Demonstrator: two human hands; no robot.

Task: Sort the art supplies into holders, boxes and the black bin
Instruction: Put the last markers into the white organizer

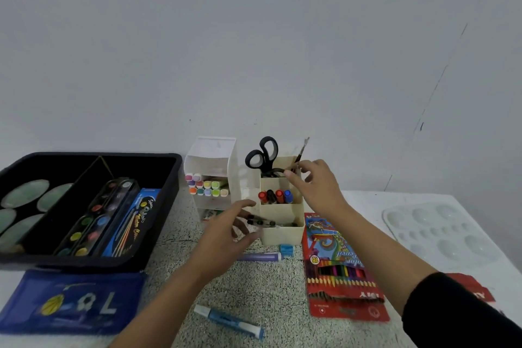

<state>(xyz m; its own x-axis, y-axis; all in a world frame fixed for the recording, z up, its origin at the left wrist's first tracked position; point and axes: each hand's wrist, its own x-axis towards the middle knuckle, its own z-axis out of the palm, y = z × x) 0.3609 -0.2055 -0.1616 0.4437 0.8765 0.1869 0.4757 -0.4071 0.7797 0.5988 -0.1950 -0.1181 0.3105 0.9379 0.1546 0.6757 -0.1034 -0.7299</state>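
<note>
Paintbrush, thin and dark-handled, stands near-upright in rear compartment of cream tiered plastic holder, pinched low by right hand; left hand, spread and empty, hovers at holder's front-left corner.

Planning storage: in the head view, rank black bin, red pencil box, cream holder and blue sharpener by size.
1. black bin
2. red pencil box, though nearer the camera
3. cream holder
4. blue sharpener
</note>
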